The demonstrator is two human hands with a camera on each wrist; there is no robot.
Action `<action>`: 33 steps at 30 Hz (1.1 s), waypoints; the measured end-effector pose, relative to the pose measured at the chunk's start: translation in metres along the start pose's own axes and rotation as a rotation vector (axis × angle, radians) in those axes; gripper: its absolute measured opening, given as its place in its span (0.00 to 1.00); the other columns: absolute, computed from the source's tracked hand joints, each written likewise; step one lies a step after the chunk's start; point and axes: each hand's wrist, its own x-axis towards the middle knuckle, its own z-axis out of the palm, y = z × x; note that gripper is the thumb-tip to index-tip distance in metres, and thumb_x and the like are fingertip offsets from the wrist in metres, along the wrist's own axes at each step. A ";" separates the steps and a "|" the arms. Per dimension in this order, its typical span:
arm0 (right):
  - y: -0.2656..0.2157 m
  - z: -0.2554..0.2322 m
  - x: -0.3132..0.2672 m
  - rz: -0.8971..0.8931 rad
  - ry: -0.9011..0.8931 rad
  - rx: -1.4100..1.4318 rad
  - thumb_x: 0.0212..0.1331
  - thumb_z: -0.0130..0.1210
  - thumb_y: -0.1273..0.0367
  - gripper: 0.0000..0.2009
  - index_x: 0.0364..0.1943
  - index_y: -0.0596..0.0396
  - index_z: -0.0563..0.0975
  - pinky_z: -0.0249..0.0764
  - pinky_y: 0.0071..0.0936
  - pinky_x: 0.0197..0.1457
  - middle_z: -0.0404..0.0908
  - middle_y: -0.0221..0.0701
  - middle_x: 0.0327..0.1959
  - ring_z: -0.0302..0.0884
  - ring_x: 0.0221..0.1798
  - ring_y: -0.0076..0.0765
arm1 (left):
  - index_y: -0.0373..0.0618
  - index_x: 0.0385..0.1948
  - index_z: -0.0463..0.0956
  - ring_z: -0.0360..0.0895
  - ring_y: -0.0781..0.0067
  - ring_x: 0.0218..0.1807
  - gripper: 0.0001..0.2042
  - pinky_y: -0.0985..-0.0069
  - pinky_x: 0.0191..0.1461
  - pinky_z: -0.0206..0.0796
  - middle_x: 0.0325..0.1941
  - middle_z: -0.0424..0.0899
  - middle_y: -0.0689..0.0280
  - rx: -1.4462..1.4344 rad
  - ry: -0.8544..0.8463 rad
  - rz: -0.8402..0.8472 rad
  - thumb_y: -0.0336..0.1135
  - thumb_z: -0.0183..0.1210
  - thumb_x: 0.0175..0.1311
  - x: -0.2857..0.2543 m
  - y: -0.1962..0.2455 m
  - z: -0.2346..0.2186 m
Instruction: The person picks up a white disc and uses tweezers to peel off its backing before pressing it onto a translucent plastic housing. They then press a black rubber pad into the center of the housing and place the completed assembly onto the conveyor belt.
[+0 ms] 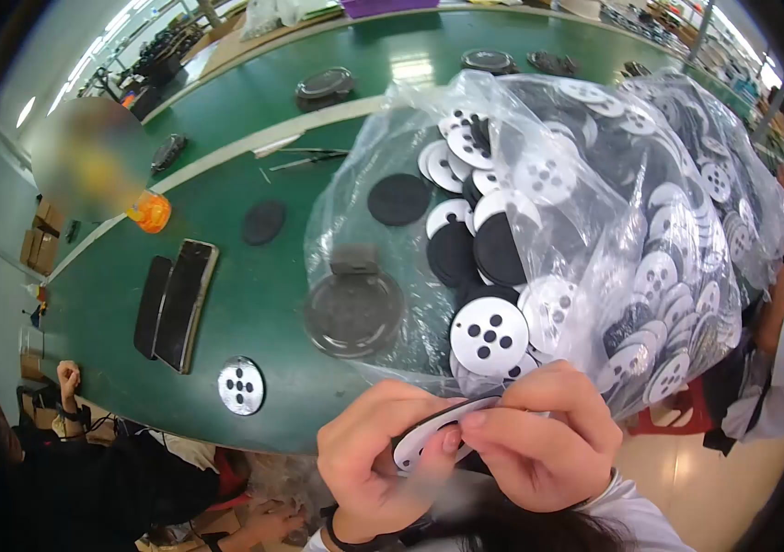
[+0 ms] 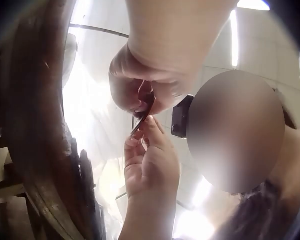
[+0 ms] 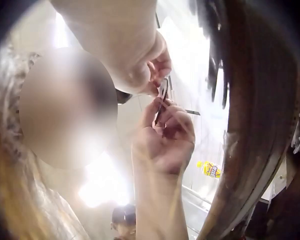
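Both hands hold one thin white disc [image 1: 427, 431] with round holes and a black underside, tilted at the table's near edge. My left hand [image 1: 374, 451] pinches its left side, thumb on the white face. My right hand [image 1: 553, 437] grips the right edge between thumb and curled fingers. In the right wrist view the disc [image 3: 163, 92] is seen nearly edge-on between the two hands. Just beyond the hands lies a loose white disc [image 1: 490, 336] with black dots, on the spread mouth of a clear plastic bag [image 1: 585, 212] full of such discs.
A dark round piece with a block [image 1: 355, 313] sits under the bag's film. To the left are a white disc [image 1: 241, 385], a black disc [image 1: 264, 223] and two long black blocks [image 1: 185, 304]. Tweezers-like tools [image 1: 309, 158] lie farther back. Another person's hand [image 1: 69, 378] is at left.
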 end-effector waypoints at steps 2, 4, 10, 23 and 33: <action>0.003 0.004 0.002 -0.069 0.034 -0.034 0.29 0.60 0.79 0.13 0.28 0.59 0.79 0.63 0.19 0.21 0.74 0.33 0.24 0.68 0.20 0.28 | 0.28 0.30 0.76 0.75 0.68 0.25 0.09 0.79 0.27 0.67 0.25 0.79 0.57 0.172 -0.050 0.094 0.18 0.59 0.43 0.002 0.002 0.000; 0.000 0.004 0.010 -0.155 0.019 -0.099 0.27 0.59 0.77 0.13 0.26 0.58 0.80 0.60 0.18 0.19 0.73 0.32 0.24 0.67 0.19 0.27 | 0.29 0.29 0.75 0.73 0.68 0.24 0.09 0.79 0.27 0.63 0.24 0.78 0.57 0.189 -0.096 0.089 0.20 0.57 0.42 0.003 0.006 -0.002; 0.001 0.004 0.009 -0.260 -0.004 -0.047 0.33 0.59 0.75 0.09 0.25 0.58 0.80 0.62 0.19 0.19 0.73 0.32 0.24 0.68 0.19 0.28 | 0.30 0.27 0.75 0.70 0.68 0.19 0.11 0.81 0.22 0.59 0.20 0.76 0.57 0.450 -0.105 0.205 0.21 0.54 0.37 -0.005 0.010 -0.008; -0.004 -0.003 0.007 -0.128 -0.092 0.017 0.35 0.60 0.81 0.08 0.25 0.58 0.77 0.64 0.20 0.20 0.72 0.34 0.24 0.69 0.20 0.31 | 0.32 0.32 0.77 0.75 0.64 0.23 0.13 0.78 0.27 0.67 0.24 0.77 0.57 0.391 -0.168 0.281 0.19 0.62 0.38 0.001 0.013 -0.011; 0.001 -0.001 0.004 -0.143 -0.060 0.084 0.33 0.62 0.80 0.11 0.25 0.58 0.75 0.65 0.19 0.22 0.72 0.34 0.26 0.68 0.21 0.31 | 0.30 0.31 0.76 0.74 0.62 0.25 0.12 0.76 0.30 0.67 0.26 0.77 0.56 0.291 -0.106 0.357 0.16 0.61 0.40 0.002 0.011 -0.009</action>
